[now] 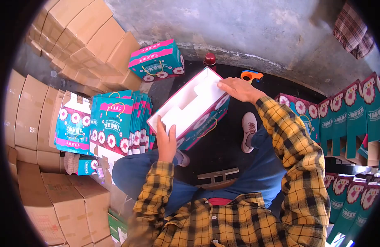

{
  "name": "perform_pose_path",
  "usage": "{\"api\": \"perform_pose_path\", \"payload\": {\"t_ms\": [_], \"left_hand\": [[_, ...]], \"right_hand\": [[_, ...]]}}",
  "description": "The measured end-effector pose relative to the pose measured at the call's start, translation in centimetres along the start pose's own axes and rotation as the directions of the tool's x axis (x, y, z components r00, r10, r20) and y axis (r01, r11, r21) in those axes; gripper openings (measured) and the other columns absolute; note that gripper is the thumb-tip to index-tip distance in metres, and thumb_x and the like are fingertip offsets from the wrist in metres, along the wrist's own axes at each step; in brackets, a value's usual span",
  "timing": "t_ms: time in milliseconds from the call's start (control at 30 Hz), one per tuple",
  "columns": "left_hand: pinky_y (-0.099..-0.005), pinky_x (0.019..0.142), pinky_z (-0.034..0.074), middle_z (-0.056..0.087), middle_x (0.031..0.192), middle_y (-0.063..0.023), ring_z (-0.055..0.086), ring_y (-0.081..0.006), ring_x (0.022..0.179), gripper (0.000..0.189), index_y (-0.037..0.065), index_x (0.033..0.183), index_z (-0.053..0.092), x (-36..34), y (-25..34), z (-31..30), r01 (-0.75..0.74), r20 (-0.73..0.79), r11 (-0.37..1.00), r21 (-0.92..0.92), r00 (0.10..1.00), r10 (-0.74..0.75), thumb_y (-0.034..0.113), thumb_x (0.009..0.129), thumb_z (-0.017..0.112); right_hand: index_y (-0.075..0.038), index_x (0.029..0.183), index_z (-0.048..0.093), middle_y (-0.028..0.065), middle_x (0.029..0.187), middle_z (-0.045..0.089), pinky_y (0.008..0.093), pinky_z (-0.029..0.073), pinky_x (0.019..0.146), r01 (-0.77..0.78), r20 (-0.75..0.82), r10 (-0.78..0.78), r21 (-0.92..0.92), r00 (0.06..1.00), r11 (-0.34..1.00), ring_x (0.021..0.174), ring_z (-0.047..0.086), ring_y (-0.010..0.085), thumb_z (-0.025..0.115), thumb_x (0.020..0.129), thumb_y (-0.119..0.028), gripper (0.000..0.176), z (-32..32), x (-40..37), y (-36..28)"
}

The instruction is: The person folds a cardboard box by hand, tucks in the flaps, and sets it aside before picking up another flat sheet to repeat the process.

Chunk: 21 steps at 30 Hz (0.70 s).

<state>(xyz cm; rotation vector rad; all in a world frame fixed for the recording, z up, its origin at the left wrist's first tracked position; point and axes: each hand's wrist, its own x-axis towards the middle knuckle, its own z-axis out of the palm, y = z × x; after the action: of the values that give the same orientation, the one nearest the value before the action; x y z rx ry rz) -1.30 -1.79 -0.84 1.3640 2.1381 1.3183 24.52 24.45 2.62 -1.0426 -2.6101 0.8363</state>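
A teal and magenta cardboard gift box (pixel 197 131) with a white inside and a yellow cord handle stands tilted between my knees, its opening facing up. White inner flaps show in the opening. My left hand (pixel 166 142) is at the near left corner, fingers and thumb on the box's rim. At the far right end, my right hand (pixel 241 89) grips the edge, thumb over the white inside; its other fingers are partly hidden.
Left of me stand flattened gift boxes (pixel 111 119) and stacked brown cartons (pixel 64 206). A closed gift box (pixel 157 61), a red-lidded jar (pixel 209 59) and an orange tape dispenser (pixel 251 75) lie ahead near the wall. More teal boxes (pixel 350 111) line the right side.
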Motion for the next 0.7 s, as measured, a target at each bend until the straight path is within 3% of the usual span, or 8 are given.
{"api": "perform_pose_path", "payload": {"t_ms": [33, 67, 100, 200, 233, 300, 367, 700], "left_hand": [[-0.0464, 0.111, 0.038, 0.049, 0.141, -0.0329, 0.049, -0.0441, 0.132, 0.064, -0.008, 0.15, 0.034, 0.3, -0.2, 0.2, 0.007, -0.007, 1.0, -0.001, 1.0, -0.007, 0.018, 0.098, 0.06], [-0.0467, 0.114, 0.035, 0.046, 0.144, -0.0328, 0.044, -0.0451, 0.136, 0.063, -0.007, 0.15, 0.035, 0.6, -0.6, 0.4, -0.099, -0.093, 0.993, 0.07, 0.99, 0.105, 0.016, 0.097, 0.06], [-0.0469, 0.116, 0.032, 0.043, 0.147, -0.0326, 0.039, -0.0462, 0.14, 0.062, -0.005, 0.15, 0.036, 1.0, -0.5, 0.5, -0.196, -0.169, 0.969, 0.15, 0.961, 0.221, 0.013, 0.095, 0.06], [-0.0507, 0.119, 0.027, 0.047, 0.146, -0.0276, 0.037, -0.0428, 0.142, 0.057, -0.003, 0.144, 0.045, 0.6, -0.3, 1.1, -0.304, 0.09, 0.806, 0.507, 0.949, 0.302, 0.013, 0.092, 0.062], [-0.0518, 0.119, 0.026, 0.048, 0.147, -0.0257, 0.038, -0.0414, 0.142, 0.056, -0.003, 0.142, 0.048, 0.3, -0.3, 1.5, -0.41, 0.256, 0.667, 0.622, 0.912, 0.321, 0.016, 0.092, 0.063], [-0.0532, 0.118, 0.027, 0.049, 0.147, -0.0228, 0.04, -0.0384, 0.141, 0.057, -0.003, 0.138, 0.052, -0.5, 0.4, 1.9, -0.376, 0.237, 0.731, 0.57, 0.927, 0.292, 0.028, 0.092, 0.066], [-0.0521, 0.118, 0.027, 0.049, 0.147, -0.0233, 0.04, -0.0383, 0.141, 0.065, -0.004, 0.138, 0.051, -0.7, 0.9, 1.8, -0.397, 0.274, 0.759, 0.517, 0.916, 0.293, 0.037, 0.091, 0.069], [-0.0505, 0.114, 0.032, 0.056, 0.138, -0.0233, 0.048, -0.0403, 0.131, 0.062, -0.005, 0.133, 0.053, -0.1, -0.1, 1.7, -0.382, 0.35, 0.82, 0.427, 0.905, 0.24, 0.036, 0.09, 0.071]], "right_hand": [[0.0, 0.14, 0.053, 0.0256, 0.126, 0.063, 0.0478, 0.045, 0.102, 0.078, -0.077, -0.085, -0.081, 0.993, 0.994, 0.115, 0.06, 0.0418, 0.042, 0.099, -0.062, 0.075, 0.0, -0.2, -1.4], [-0.005, 0.151, 0.04, 0.0215, 0.135, 0.058, 0.0476, 0.045, 0.105, 0.027, 0.043, -0.021, -0.148, 0.999, 0.989, 0.122, 0.057, 0.0396, 0.063, 0.092, -0.049, 0.077, -0.7, -0.8, -2.5], [-0.005, 0.151, 0.04, 0.0215, 0.135, 0.058, 0.0476, 0.045, 0.105, 0.034, 0.049, -0.027, -0.151, 0.998, 0.988, 0.122, 0.057, 0.0396, 0.063, 0.092, -0.049, 0.077, -0.1, -0.9, -2.8], [-0.01, 0.148, 0.045, 0.0139, 0.146, 0.049, 0.0473, 0.039, 0.111, 0.369, -0.054, -0.454, -0.502, 0.889, 0.782, 0.137, 0.045, 0.034, 0.085, 0.071, -0.031, 0.089, 1.3, -1.1, -3.4], [-0.01, 0.148, 0.045, 0.0139, 0.146, 0.049, 0.0473, 0.039, 0.111, 0.373, -0.047, -0.456, -0.503, 0.889, 0.78, 0.137, 0.045, 0.034, 0.085, 0.071, -0.031, 0.089, 1.6, -0.9, -3.6], [-0.01, 0.147, 0.045, 0.013, 0.151, 0.046, 0.0469, 0.035, 0.115, 0.425, 0.1, -0.443, -0.523, 0.891, 0.738, 0.137, 0.044, 0.0343, 0.085, 0.072, -0.03, 0.088, 2.5, -0.6, -3.6], [-0.01, 0.137, 0.052, 0.0103, 0.142, 0.052, 0.0444, 0.04, 0.109, 0.427, 0.042, -0.473, -0.504, 0.88, 0.75, 0.134, 0.047, 0.0319, 0.087, 0.069, -0.027, 0.078, 3.9, -0.5, -3.2], [-0.006, 0.13, 0.055, 0.0113, 0.135, 0.057, 0.0452, 0.04, 0.11, 0.429, 0.24, -0.358, -0.421, 0.902, 0.799, 0.13, 0.051, 0.0318, 0.082, 0.074, -0.022, 0.064, 3.9, 0.6, -3.3]]}}
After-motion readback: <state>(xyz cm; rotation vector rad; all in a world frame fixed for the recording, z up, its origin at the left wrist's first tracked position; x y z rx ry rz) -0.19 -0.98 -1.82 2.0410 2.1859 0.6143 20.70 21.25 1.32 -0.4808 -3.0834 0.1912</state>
